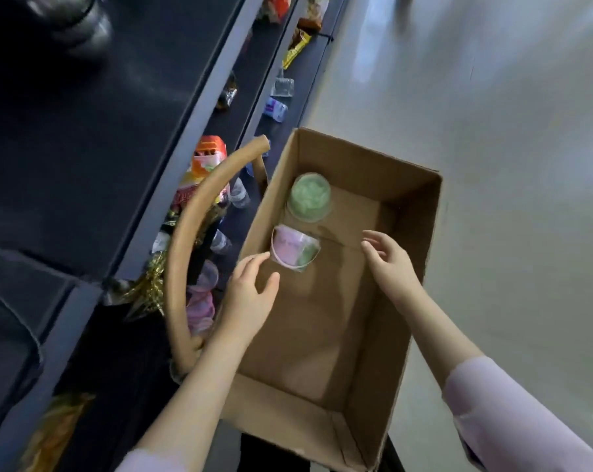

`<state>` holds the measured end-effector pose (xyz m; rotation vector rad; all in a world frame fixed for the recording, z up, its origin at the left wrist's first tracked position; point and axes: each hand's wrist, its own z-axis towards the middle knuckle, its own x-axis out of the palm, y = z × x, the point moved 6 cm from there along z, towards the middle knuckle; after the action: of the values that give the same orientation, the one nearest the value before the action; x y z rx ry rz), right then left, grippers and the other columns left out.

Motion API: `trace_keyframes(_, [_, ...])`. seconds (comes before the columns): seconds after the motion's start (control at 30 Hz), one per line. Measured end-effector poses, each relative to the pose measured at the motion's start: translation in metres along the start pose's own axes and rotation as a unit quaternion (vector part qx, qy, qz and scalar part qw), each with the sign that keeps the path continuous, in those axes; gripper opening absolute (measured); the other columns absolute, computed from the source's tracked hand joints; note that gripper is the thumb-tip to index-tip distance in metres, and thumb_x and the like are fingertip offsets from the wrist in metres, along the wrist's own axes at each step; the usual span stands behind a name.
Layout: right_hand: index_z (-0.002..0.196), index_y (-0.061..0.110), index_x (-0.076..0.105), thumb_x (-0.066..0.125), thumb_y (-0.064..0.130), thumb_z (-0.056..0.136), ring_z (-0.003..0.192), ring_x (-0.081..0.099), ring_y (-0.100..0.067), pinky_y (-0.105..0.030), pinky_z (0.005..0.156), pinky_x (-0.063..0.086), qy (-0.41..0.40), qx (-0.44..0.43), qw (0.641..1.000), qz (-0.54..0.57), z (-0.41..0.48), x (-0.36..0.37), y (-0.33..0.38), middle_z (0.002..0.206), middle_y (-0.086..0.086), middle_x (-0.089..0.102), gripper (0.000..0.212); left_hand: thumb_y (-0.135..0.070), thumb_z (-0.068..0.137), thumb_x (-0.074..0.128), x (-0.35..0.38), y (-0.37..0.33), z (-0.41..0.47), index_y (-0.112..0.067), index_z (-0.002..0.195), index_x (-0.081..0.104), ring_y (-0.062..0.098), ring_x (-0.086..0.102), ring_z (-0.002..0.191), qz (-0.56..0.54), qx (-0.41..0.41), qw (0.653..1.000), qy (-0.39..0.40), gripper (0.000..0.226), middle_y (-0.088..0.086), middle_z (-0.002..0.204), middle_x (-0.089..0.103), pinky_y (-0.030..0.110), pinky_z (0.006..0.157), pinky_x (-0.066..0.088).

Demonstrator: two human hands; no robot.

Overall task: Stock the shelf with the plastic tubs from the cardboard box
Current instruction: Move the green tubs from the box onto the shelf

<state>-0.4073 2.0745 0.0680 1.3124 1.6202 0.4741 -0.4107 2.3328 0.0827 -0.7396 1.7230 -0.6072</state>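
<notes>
- Head view: we see a pale floor (pixel 509 165) right of the right hand (pixel 390 260), a dark shelf (pixel 172 185) left of the left hand (pixel 251 298), and an open cardboard box (pixel 356 155) under both.
- Both hands reach into the box, fingers loosely spread, holding nothing. The left fingertips are just beside a pink tub (pixel 293 247); the right hand is apart from it.
- A green tub (pixel 309 197) stands beyond the pink one, farther from both hands.
- We make out blurred pinkish tubs (pixel 201 301) on the shelf left of the left hand, partly hidden by a curved tan handle (pixel 186 240).
</notes>
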Motion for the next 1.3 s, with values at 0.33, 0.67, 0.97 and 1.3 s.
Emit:
trace_keyframes(0.33, [0.152,0.022,0.029,0.061,0.053,0.089,0.133,0.047,-0.020,-0.038,0.110,0.041,0.011,0.095,0.995,0.043,0.153,0.094,-0.026,0.151,-0.007,0.042,0.077,-0.033,0.088,0.067,0.097,0.064,0.103,-0.020,0.152,0.024,0.014,0.023,0.143,-0.112,-0.069,0.990,0.057,0.078,0.001,0.158,0.026,0.002,0.100,0.012])
trace_keyframes(0.67, [0.117,0.027,0.041,0.070,0.032,0.089,0.099,0.064,-0.022,-0.031,0.073,0.056,-0.020,0.130,0.984,0.121,0.178,0.111,-0.052,0.120,-0.007,0.061,0.041,-0.038,0.072,0.081,0.125,0.097,0.098,-0.027,0.148,0.025,0.025,0.041,0.132,-0.128,-0.131,0.980,0.072,0.095,0.001,0.149,0.041,0.016,0.099,0.028])
trace_keyframes(0.97, [0.151,0.026,0.032,0.061,0.016,0.095,0.117,0.058,-0.020,-0.020,0.068,0.056,0.010,0.122,0.983,0.135,0.169,0.109,-0.046,0.146,-0.005,0.047,0.063,-0.038,0.074,0.079,0.126,0.109,0.082,-0.029,0.145,0.022,0.016,0.045,0.124,-0.219,-0.214,0.949,0.079,0.092,0.006,0.147,0.040,0.017,0.091,0.032])
trace_keyframes(1.3, [0.150,0.038,0.015,0.082,0.060,0.059,0.142,0.030,-0.033,-0.043,0.115,0.033,0.014,0.048,0.991,-0.120,0.169,0.126,-0.028,0.157,-0.006,0.016,0.116,-0.053,0.067,0.078,0.125,0.127,0.035,-0.040,0.138,0.025,0.022,0.055,0.117,-0.243,-0.302,0.921,0.053,0.090,0.006,0.138,0.051,0.035,0.095,0.046])
